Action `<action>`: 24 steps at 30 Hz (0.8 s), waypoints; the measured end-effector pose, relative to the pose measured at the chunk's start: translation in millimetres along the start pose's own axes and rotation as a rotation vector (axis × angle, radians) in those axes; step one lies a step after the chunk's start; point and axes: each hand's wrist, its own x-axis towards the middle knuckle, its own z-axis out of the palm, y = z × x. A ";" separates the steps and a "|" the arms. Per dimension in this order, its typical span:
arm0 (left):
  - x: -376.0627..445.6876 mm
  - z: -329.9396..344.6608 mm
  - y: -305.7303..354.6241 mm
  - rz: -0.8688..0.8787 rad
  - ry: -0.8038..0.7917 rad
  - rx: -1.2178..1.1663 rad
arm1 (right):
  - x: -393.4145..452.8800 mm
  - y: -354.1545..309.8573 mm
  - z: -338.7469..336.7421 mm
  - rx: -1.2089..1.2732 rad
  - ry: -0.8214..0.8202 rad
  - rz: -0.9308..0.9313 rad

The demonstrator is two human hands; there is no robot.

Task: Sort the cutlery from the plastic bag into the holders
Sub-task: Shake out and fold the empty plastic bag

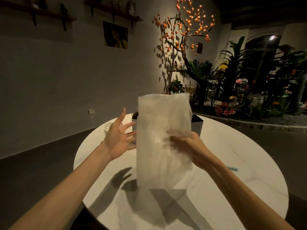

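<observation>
A translucent white plastic bag (163,138) hangs upright in the air over the round table, blurred by motion. My right hand (189,147) grips its right edge about halfway up. My left hand (118,139) is spread wide just left of the bag, fingers straight, holding nothing. Behind the bag stand two white square holders (196,125), one partly visible at the left (134,119) with dark things sticking out. I cannot make out any cutlery inside the bag.
The white marble table (232,155) carries a small teal stick (232,168) at the right and a white box and bowl (108,127) at the far left. Plants and a lit orange-flowered tree stand beyond.
</observation>
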 end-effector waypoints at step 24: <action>18.5 8.1 -73.9 -0.319 -0.105 -0.078 | -32.0 30.8 -82.0 0.256 0.117 0.266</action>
